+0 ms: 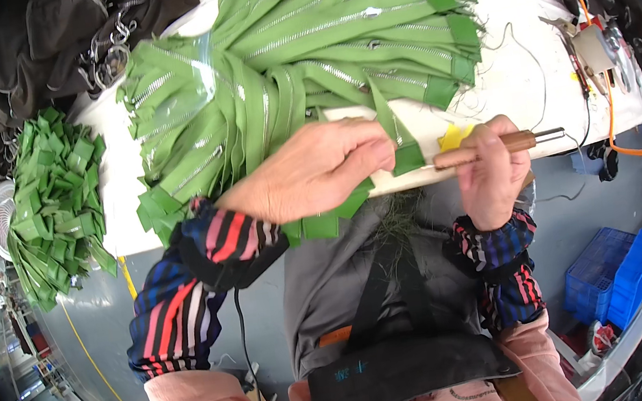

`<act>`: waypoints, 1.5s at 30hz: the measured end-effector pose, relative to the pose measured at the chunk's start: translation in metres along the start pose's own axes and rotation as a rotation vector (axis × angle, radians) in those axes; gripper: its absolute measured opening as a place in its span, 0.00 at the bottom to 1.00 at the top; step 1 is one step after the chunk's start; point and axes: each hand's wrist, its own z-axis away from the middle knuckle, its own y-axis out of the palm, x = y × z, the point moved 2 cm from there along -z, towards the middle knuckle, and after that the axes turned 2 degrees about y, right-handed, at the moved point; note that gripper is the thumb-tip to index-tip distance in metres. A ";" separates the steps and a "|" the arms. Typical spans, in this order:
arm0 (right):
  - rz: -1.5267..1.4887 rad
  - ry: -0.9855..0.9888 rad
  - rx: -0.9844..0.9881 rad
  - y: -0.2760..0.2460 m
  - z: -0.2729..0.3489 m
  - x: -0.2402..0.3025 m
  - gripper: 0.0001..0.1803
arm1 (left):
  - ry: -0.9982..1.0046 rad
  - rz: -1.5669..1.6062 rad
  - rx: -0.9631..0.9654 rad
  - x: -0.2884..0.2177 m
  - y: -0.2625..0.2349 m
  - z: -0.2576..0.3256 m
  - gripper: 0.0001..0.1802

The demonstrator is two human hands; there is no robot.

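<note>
A large bundle of green zippers [349,31] with silver teeth lies spread on the white-covered table, a clear band [204,67] wrapped round its left part. My left hand [317,165] reaches over the bundle's near edge. Its fingers are closed on one green zipper, whose squared tab [408,157] sticks out beyond the fingertips. To its right, my right hand [490,173] is closed round a wooden-handled tool [455,157] with a thin metal tip pointing right. Just behind that hand is a small yellow piece [452,136]. Loose green threads [399,227] cling to my grey apron [321,272].
Another green zipper bundle [60,206] hangs at the table's left edge. Dark garments with metal rings [58,48] are heaped at the back left. An orange cord [611,120] and small tools [597,50] lie at the right. Blue crates [602,271] stand on the floor.
</note>
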 end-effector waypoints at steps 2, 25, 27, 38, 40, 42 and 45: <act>-0.164 -0.010 -0.045 -0.008 -0.006 0.004 0.09 | -0.004 -0.007 -0.178 0.000 0.004 0.003 0.11; -0.469 0.011 0.015 -0.034 -0.028 0.007 0.06 | -0.221 -1.301 -0.299 -0.001 0.024 -0.025 0.21; -0.467 -0.025 0.060 -0.036 -0.029 0.005 0.06 | -0.190 -1.191 -0.299 -0.002 0.021 -0.028 0.21; -0.396 0.000 0.008 -0.033 -0.029 0.005 0.07 | 0.080 -0.859 -0.295 -0.013 0.029 -0.002 0.22; -0.397 0.004 -0.021 -0.029 -0.028 0.008 0.07 | 0.090 -0.763 -0.295 -0.015 0.027 -0.003 0.20; -0.342 0.016 -0.043 -0.028 -0.027 0.009 0.07 | 0.110 -0.734 -0.278 -0.015 0.025 -0.002 0.19; -0.322 -0.005 -0.049 -0.028 -0.028 0.007 0.08 | 0.143 -0.702 -0.254 -0.014 0.024 0.002 0.18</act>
